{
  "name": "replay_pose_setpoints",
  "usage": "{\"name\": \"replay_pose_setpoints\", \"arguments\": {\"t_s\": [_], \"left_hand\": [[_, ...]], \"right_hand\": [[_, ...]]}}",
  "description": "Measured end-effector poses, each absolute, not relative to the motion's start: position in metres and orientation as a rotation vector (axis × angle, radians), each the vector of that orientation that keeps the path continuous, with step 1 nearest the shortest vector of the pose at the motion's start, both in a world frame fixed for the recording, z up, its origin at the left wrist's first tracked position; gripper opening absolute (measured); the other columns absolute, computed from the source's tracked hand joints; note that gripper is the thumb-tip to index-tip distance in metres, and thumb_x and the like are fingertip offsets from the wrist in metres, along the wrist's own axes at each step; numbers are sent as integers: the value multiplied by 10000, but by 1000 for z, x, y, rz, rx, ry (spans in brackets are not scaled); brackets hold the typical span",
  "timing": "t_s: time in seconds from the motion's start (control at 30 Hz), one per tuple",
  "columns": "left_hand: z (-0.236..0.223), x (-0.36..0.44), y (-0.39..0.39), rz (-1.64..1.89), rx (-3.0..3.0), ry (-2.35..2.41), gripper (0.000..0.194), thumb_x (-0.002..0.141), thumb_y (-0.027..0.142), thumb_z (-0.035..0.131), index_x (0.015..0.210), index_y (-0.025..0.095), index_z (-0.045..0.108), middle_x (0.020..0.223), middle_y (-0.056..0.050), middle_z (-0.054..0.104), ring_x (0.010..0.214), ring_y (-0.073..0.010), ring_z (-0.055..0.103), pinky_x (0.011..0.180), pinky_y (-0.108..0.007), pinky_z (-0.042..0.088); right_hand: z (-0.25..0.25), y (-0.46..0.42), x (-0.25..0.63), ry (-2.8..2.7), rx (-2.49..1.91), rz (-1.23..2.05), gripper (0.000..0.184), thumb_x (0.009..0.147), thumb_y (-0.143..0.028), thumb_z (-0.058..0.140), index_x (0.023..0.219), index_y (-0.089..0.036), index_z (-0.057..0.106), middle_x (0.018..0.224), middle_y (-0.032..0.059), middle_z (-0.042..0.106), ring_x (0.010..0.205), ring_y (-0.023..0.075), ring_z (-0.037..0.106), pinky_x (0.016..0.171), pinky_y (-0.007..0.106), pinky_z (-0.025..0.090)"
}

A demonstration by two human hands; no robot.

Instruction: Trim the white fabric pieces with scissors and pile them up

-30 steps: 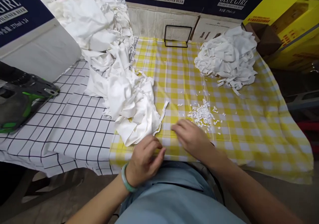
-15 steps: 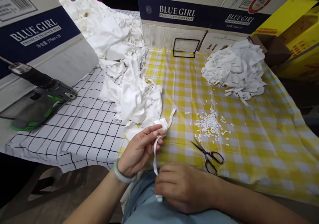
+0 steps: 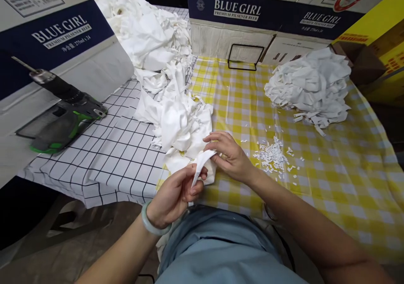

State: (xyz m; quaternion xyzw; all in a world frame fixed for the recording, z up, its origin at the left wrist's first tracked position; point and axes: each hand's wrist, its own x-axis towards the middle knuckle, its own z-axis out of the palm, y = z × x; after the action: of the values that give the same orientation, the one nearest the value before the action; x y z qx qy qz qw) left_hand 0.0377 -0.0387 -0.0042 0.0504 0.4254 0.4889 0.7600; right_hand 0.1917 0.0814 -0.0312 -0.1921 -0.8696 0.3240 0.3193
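A white fabric piece is stretched between my hands above the table's front edge. My left hand, with a pale green bangle on its wrist, pinches the lower end. The upper end is between the thumb and fingers of my right hand. Just beyond them lies a heap of white fabric pieces, running back to a larger pile. Small white clippings are scattered to the right of my right hand. My right forearm mostly hides the scissors; part of a handle loop shows below it.
Another white fabric pile sits at the right. A cordless drill lies at the left by a beer carton. A second carton and a black wire stand are at the back. Yellow boxes are at far right.
My hands came together on a white strip, with the scissors lying on the table. Now my right hand has moved up and forward, and both hands hold a fabric piece between them.
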Motion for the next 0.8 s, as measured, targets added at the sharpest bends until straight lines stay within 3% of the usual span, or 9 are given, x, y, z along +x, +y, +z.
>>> {"name": "replay_pose_setpoints", "arguments": {"t_s": [0.13,0.27,0.37,0.47,0.53,0.6,0.67,0.73,0.8], "left_hand": [[6,37,-37,1157,419,1046,279,876,369,614,908,105,696,797,-44,586,550,-45,422,461,-157,278],[7,34,-30,1105,494,1087,272,832,386,693,922,133,736,798,-48,610,562,-53,402,472,-179,241],[10,32,-27,1052,597,1109,274,856,411,670,883,153,758,742,-45,602,563,-75,419,489,-199,291],[20,38,-24,1201,933,1269,198,873,346,663,861,189,784,955,-88,633,883,-174,570,766,-256,460],[26,47,-16,1317,1076,1293,185,884,316,649,829,197,781,1126,-100,614,1064,-223,547,913,-288,445],[28,57,-5,1351,991,1186,225,887,332,638,763,181,750,1076,-96,626,878,-186,572,783,-276,478],[26,63,8,1385,810,1084,239,877,328,650,713,164,709,945,-62,619,612,-95,469,578,-230,422],[23,59,20,1490,716,1078,211,862,276,663,697,147,689,905,-33,604,519,-43,364,488,-204,334],[22,46,31,1679,752,1114,163,844,193,659,698,127,689,876,-37,618,512,-39,384,461,-202,286]], "right_hand": [[-13,90,189,-2278,-483,848,162,937,-133,479,1013,-199,606,940,68,691,916,199,624,856,375,490],[-9,91,196,-2233,-622,789,307,846,-25,451,1059,-191,598,976,70,676,925,198,612,837,356,488],[-16,89,199,-2217,-699,740,288,829,-25,470,1009,-198,613,955,68,664,922,206,602,830,359,486],[-32,74,192,-2235,-716,771,191,888,-96,499,999,-183,628,948,82,674,905,210,607,825,366,491],[-45,56,182,-2200,-704,858,170,927,-139,479,1009,-173,625,963,87,678,920,203,616,844,362,498],[-55,38,173,-2142,-698,946,182,943,-145,440,978,-166,617,951,82,674,934,193,620,848,340,509],[-59,26,177,-2150,-720,1004,177,944,-153,437,958,-162,613,924,77,670,930,191,620,838,327,518],[-55,21,202,-2196,-797,1017,151,940,-199,497,1030,-157,611,972,88,676,971,204,616,871,344,514],[-48,19,246,-2195,-1001,962,205,931,-224,550,1125,-172,592,1075,97,668,1039,213,603,920,368,496]]}}
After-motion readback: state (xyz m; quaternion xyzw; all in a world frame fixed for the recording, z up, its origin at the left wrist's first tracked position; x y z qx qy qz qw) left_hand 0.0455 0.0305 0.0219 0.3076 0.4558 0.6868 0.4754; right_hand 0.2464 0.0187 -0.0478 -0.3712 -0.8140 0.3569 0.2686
